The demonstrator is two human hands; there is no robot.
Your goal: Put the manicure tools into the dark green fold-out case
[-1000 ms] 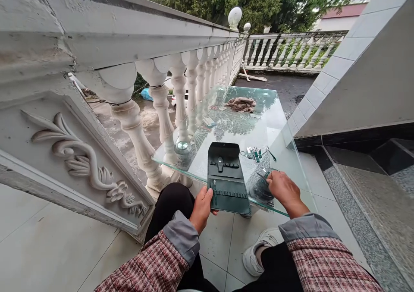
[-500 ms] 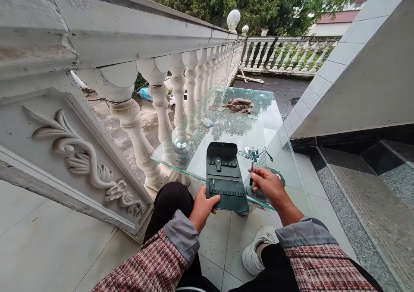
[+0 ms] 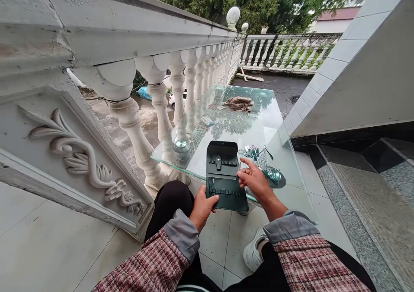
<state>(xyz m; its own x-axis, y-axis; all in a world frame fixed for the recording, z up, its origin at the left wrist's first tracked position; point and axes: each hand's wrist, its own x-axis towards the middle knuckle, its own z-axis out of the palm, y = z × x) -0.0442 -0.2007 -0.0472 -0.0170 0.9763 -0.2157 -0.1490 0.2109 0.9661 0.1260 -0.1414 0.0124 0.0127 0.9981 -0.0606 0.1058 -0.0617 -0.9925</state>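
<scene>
My left hand (image 3: 203, 206) grips the lower left edge of an open dark green manicure case (image 3: 228, 202), thumb on top. Elastic loops run across both inner panels. A dark, rounded tool (image 3: 219, 162) sits in the upper panel, and one slim metal tool (image 3: 213, 184) stands at the left of the lower row. At the case's right edge, my right hand (image 3: 254, 179) pinches a slim manicure tool (image 3: 239, 167), its exact kind unclear. Just beyond that hand, several small metal manicure tools (image 3: 254, 152) lie on the glass table (image 3: 194, 164).
A shiny green item (image 3: 273, 176), partly behind my right hand, lies on the table. Farther back are a crumpled brown cloth (image 3: 239, 104) and a small flat packet (image 3: 207, 120). A white balustrade (image 3: 160, 111) borders the left; stone steps (image 3: 365, 184) are on the right.
My right hand has moved left with the slim tool, from over the table to the case's right edge. The green item behind it shows more. My left hand and the case stay nearly still.
</scene>
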